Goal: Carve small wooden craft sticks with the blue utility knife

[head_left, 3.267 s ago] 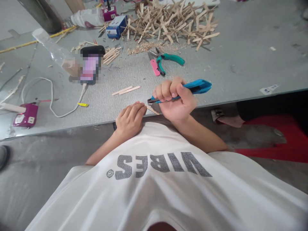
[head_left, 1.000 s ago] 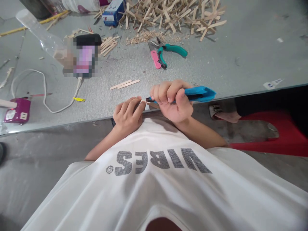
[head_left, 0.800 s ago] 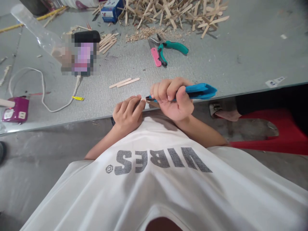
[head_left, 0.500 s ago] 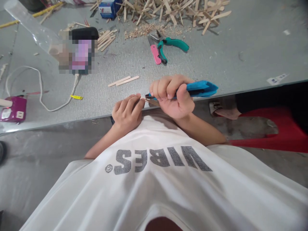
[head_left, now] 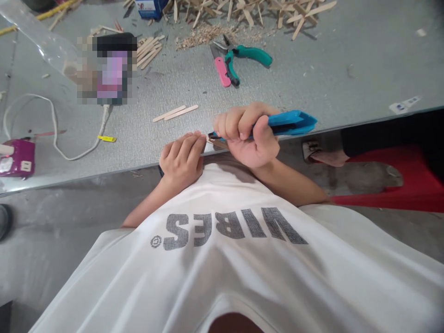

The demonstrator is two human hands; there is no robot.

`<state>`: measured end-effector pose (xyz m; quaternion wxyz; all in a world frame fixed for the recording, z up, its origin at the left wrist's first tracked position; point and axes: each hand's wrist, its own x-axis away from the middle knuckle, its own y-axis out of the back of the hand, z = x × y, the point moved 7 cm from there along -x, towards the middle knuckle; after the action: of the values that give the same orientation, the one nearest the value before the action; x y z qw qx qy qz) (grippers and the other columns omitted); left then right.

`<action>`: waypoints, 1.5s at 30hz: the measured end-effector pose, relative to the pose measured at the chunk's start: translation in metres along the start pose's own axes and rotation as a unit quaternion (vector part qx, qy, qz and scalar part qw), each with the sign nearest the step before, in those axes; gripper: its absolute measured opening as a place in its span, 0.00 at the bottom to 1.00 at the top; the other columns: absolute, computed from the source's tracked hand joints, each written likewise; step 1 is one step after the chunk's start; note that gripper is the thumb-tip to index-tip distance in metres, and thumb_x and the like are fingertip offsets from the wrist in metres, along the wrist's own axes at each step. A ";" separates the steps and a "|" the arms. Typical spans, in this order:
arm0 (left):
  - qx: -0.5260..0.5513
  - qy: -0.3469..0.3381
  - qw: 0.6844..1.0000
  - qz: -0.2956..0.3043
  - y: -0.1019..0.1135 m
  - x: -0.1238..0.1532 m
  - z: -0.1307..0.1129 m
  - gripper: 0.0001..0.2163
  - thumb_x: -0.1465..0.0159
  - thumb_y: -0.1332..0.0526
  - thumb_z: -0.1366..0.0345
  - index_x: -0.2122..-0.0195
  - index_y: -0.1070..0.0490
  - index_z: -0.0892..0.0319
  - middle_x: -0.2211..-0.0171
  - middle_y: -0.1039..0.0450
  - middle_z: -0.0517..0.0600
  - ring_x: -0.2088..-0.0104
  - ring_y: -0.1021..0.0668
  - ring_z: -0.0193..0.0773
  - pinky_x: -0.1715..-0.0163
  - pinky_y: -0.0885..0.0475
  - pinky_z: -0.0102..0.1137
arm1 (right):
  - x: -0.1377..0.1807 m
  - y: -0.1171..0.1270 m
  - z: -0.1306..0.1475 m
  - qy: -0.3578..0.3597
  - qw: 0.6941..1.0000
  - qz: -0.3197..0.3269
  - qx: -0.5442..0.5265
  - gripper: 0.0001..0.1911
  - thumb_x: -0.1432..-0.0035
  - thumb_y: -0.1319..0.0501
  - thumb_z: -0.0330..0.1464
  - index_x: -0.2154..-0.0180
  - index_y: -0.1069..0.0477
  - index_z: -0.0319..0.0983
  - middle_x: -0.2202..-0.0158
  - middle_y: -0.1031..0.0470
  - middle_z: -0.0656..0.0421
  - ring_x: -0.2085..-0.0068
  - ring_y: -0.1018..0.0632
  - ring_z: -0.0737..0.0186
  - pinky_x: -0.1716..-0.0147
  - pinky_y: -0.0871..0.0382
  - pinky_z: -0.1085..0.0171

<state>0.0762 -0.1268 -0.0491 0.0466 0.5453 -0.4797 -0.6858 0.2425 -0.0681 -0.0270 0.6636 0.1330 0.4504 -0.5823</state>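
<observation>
At the table's front edge, my left hand (head_left: pixel 182 155) is closed with its fingertips pressed on a thin wooden craft stick (head_left: pixel 218 144). Most of that stick is hidden by the hands. My right hand (head_left: pixel 251 132) is wrapped round a blue-handled tool (head_left: pixel 293 122) whose narrow dark tip meets the stick beside my left fingertips. The tool's exact kind is mostly covered by the fingers. Two loose craft sticks (head_left: pixel 175 113) lie on the table just beyond my left hand.
Beyond the hands lie teal-handled pliers (head_left: pixel 255 54) and a pink folding knife (head_left: pixel 222 71). Wood shavings (head_left: pixel 199 38), a stick pile (head_left: pixel 151 51), crossed sticks (head_left: pixel 249 14) and a blue box (head_left: pixel 151 8) are farther back. A white cable (head_left: pixel 57 125) and a purple device (head_left: pixel 17 158) lie left.
The view has shifted slightly, so the table things sit a little higher and to the left. Both hands keep nearly the same grip, the dark tip still at the stick.
</observation>
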 end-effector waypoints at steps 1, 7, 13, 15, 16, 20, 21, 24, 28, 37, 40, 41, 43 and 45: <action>0.009 0.009 1.000 0.013 -0.002 0.001 0.002 0.19 0.20 0.44 0.62 0.38 0.15 0.54 0.45 0.09 0.58 0.43 0.10 0.49 0.49 0.25 0.42 | 0.001 0.001 -0.002 -0.014 1.000 -0.006 0.011 0.36 0.26 0.37 0.66 0.74 0.40 0.47 0.82 0.49 0.67 0.81 0.43 0.64 0.78 0.34 0.58; -0.038 -0.039 0.997 -0.052 0.011 -0.004 -0.008 0.17 0.22 0.42 0.65 0.42 0.14 0.54 0.48 0.08 0.54 0.48 0.09 0.47 0.52 0.26 0.41 | 0.003 -0.002 0.000 -0.097 0.987 -0.095 0.082 0.36 0.27 0.35 0.65 0.72 0.42 0.47 0.82 0.39 0.67 0.81 0.35 0.63 0.78 0.31 0.59; -0.003 -0.020 0.999 -0.031 0.007 -0.001 -0.003 0.17 0.22 0.41 0.65 0.40 0.15 0.53 0.46 0.09 0.57 0.45 0.10 0.50 0.48 0.27 0.42 | -0.002 -0.004 0.018 -0.043 0.980 -0.166 0.103 0.28 0.25 0.29 0.55 0.70 0.33 0.46 0.75 0.22 0.64 0.74 0.20 0.62 0.70 0.23 0.59; 0.009 -0.016 1.000 -0.022 0.005 0.001 -0.001 0.18 0.21 0.41 0.65 0.38 0.15 0.53 0.45 0.10 0.58 0.43 0.11 0.51 0.47 0.27 0.42 | -0.005 -0.004 0.018 -0.054 0.977 -0.140 0.150 0.27 0.25 0.28 0.55 0.69 0.29 0.46 0.69 0.19 0.61 0.70 0.18 0.62 0.66 0.22 0.58; 0.010 -0.014 1.000 -0.019 0.004 0.001 -0.001 0.18 0.21 0.42 0.64 0.38 0.16 0.53 0.45 0.10 0.58 0.43 0.11 0.51 0.47 0.27 0.42 | -0.006 -0.004 0.018 -0.060 0.974 -0.125 0.177 0.27 0.26 0.29 0.56 0.69 0.28 0.46 0.68 0.19 0.61 0.69 0.19 0.63 0.66 0.23 0.59; -0.004 -0.016 1.000 -0.022 0.004 0.001 -0.002 0.19 0.20 0.44 0.63 0.38 0.16 0.52 0.45 0.10 0.58 0.43 0.10 0.50 0.48 0.26 0.42 | -0.007 -0.004 0.017 -0.084 0.960 -0.108 0.244 0.30 0.27 0.32 0.62 0.67 0.27 0.46 0.73 0.24 0.63 0.73 0.26 0.66 0.72 0.31 0.60; -0.010 -0.017 1.000 -0.023 0.004 0.001 -0.002 0.19 0.20 0.44 0.62 0.38 0.15 0.52 0.46 0.09 0.57 0.44 0.10 0.50 0.48 0.26 0.42 | -0.007 -0.004 0.017 -0.087 0.959 -0.111 0.245 0.30 0.27 0.31 0.62 0.67 0.28 0.46 0.73 0.25 0.64 0.74 0.26 0.66 0.73 0.32 0.61; -0.023 -0.014 1.000 -0.007 0.001 0.002 -0.001 0.19 0.19 0.45 0.60 0.38 0.15 0.52 0.45 0.09 0.57 0.43 0.10 0.50 0.47 0.25 0.42 | -0.002 -0.006 0.016 -0.114 0.958 -0.114 0.238 0.30 0.27 0.33 0.64 0.65 0.30 0.46 0.75 0.27 0.65 0.76 0.27 0.66 0.74 0.32 0.60; -0.020 -0.006 1.000 0.014 -0.002 0.003 0.001 0.19 0.20 0.44 0.60 0.37 0.15 0.51 0.43 0.10 0.57 0.42 0.11 0.51 0.47 0.24 0.42 | 0.007 -0.004 0.009 -0.164 0.954 -0.096 0.231 0.32 0.27 0.34 0.66 0.66 0.32 0.47 0.75 0.32 0.63 0.72 0.25 0.60 0.72 0.28 0.58; -0.003 -0.026 1.000 -0.013 0.006 -0.001 -0.003 0.18 0.22 0.42 0.65 0.39 0.14 0.52 0.45 0.09 0.56 0.43 0.10 0.50 0.49 0.25 0.43 | 0.009 -0.003 0.017 -0.146 0.956 -0.082 0.239 0.30 0.28 0.31 0.63 0.68 0.28 0.47 0.71 0.28 0.60 0.69 0.23 0.57 0.68 0.22 0.54; 0.002 -0.033 0.999 -0.025 0.009 -0.001 -0.003 0.18 0.23 0.41 0.66 0.38 0.15 0.52 0.44 0.09 0.55 0.43 0.10 0.49 0.49 0.26 0.42 | 0.004 -0.003 0.012 -0.172 0.961 -0.051 0.209 0.30 0.29 0.30 0.64 0.68 0.28 0.47 0.72 0.28 0.61 0.71 0.25 0.59 0.70 0.24 0.57; 0.002 -0.039 0.999 -0.032 0.010 -0.001 -0.004 0.18 0.23 0.40 0.67 0.38 0.15 0.53 0.44 0.09 0.54 0.43 0.10 0.49 0.50 0.26 0.42 | 0.003 -0.002 0.009 -0.180 0.962 -0.040 0.203 0.29 0.29 0.29 0.63 0.67 0.28 0.47 0.72 0.28 0.61 0.71 0.25 0.60 0.71 0.25 0.58; 0.005 -0.043 0.998 -0.039 0.010 -0.001 -0.005 0.18 0.23 0.40 0.67 0.38 0.15 0.53 0.44 0.09 0.54 0.44 0.10 0.48 0.50 0.26 0.42 | -0.001 0.000 0.006 -0.177 0.962 -0.034 0.204 0.28 0.29 0.28 0.60 0.67 0.28 0.47 0.73 0.28 0.63 0.71 0.25 0.63 0.71 0.26 0.61; 0.006 -0.031 0.999 -0.026 0.007 -0.001 -0.003 0.18 0.22 0.40 0.66 0.38 0.15 0.52 0.44 0.09 0.54 0.44 0.10 0.49 0.50 0.26 0.42 | -0.004 0.001 0.006 -0.160 0.964 -0.036 0.209 0.27 0.28 0.28 0.59 0.67 0.28 0.47 0.73 0.27 0.63 0.71 0.26 0.64 0.70 0.27 0.62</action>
<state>0.0755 -0.1321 -0.0433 0.0104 0.5369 -0.4705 -0.7002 0.2459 -0.0694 -0.0215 0.6627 0.1577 0.2111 -0.7010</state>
